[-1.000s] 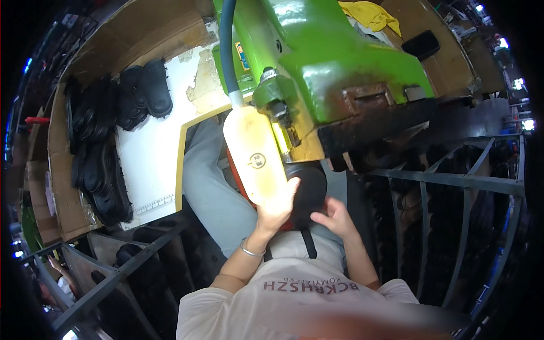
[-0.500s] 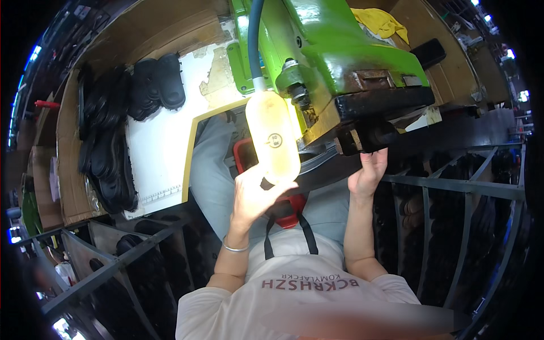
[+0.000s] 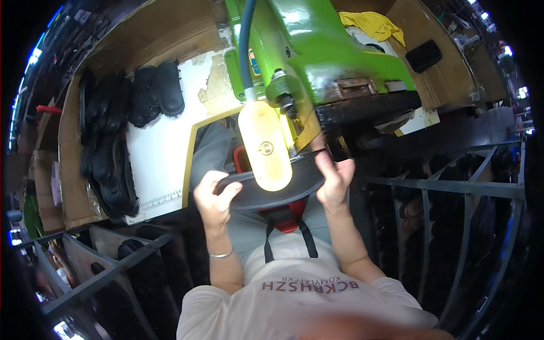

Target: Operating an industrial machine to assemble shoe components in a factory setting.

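A long black shoe sole stretches between my hands, its ends curving upward, below the front of a green machine. My left hand grips its left end, thumb on the top edge. At the other end my right hand is closed on it, close to the machine's dark working head. A yellow-lit oval lamp on a blue-grey hose hangs in front and hides the middle of the sole.
Piles of black soles lie on the white table at left, inside cardboard walls. A yellow cloth and a black pad sit behind the machine. Metal racks flank me on both sides.
My left hand moved left and down from beside the lamp onto the sole's end. My right hand moved left, from the machine's right side. The sole now spans both hands.
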Demonstrator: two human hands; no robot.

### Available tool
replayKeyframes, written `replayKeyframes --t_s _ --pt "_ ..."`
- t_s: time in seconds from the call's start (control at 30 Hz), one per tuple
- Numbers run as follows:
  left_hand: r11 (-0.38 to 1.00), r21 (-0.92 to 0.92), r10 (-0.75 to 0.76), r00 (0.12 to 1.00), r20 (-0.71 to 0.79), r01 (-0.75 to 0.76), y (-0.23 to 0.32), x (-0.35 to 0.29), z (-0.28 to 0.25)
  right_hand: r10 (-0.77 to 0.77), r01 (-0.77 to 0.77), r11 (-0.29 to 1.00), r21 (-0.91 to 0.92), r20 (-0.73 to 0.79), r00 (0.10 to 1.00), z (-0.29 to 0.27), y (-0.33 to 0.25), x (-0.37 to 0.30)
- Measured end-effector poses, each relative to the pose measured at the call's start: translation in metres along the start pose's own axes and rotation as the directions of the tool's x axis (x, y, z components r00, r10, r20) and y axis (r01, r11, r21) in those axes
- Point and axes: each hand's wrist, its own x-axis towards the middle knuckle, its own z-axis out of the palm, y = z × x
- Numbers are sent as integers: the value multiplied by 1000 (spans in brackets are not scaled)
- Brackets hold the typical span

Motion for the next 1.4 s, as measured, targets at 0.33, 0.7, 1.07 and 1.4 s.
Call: replayKeyframes --t_s 0.33,0.7,1.07,1.4 --pt "963 -254 22 908 418 93 -21 -25 6 308 -307 951 34 -94 947 -39 5 -24" --pt "933 -276 -16 793 609 230 -41 14 40 49 -52 999 -14 -151 987 -90 -34 -18" --pt "975 126 -223 800 556 184 -18 -10 21 -45 47 994 97 -23 999 -57 -21 0" --pt "958 178 151 925 348 -224 14 15 54 114 -105 983 149 -58 992 -42 -13 -2"
